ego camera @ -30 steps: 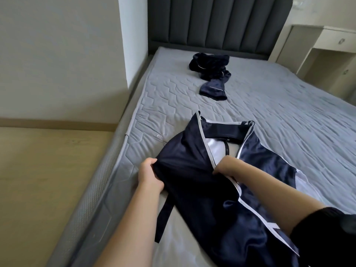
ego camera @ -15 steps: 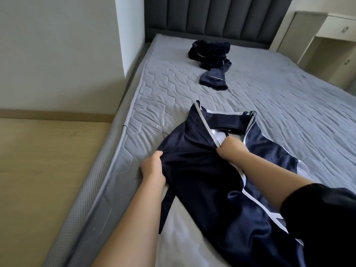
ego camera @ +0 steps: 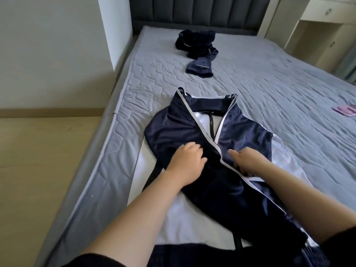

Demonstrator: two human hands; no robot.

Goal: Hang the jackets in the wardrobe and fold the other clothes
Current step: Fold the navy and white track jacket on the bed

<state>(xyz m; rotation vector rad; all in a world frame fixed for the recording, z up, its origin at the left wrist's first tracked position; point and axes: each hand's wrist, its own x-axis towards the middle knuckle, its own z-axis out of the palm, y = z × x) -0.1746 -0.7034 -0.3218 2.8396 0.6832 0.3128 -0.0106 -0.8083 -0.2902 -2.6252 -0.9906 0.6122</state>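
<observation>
Smoothing seems the step in hand: the navy garment [ego camera: 173, 130] lies front-up on the mattress [ego camera: 269, 83]. On the garment, left of its opening, the left hand [ego camera: 187, 160] rests with bent fingers, and I cannot tell whether its grip has closed on cloth. Right of the opening, the right hand [ego camera: 248, 160] presses flat, grip apart. Best to line up the white-trimmed edges before folding. Beyond the garment's collar lies a crumpled navy pile [ego camera: 196, 41].

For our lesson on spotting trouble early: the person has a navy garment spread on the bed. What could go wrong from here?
1. The loose dark strap beside the left hand may get trapped crooked inside a fold.
2. The navy garment looks glossy and lies near the mattress edge; it might slide off.
3. Its front panels sit rumpled under the right hand, so creases could be folded in.
</observation>
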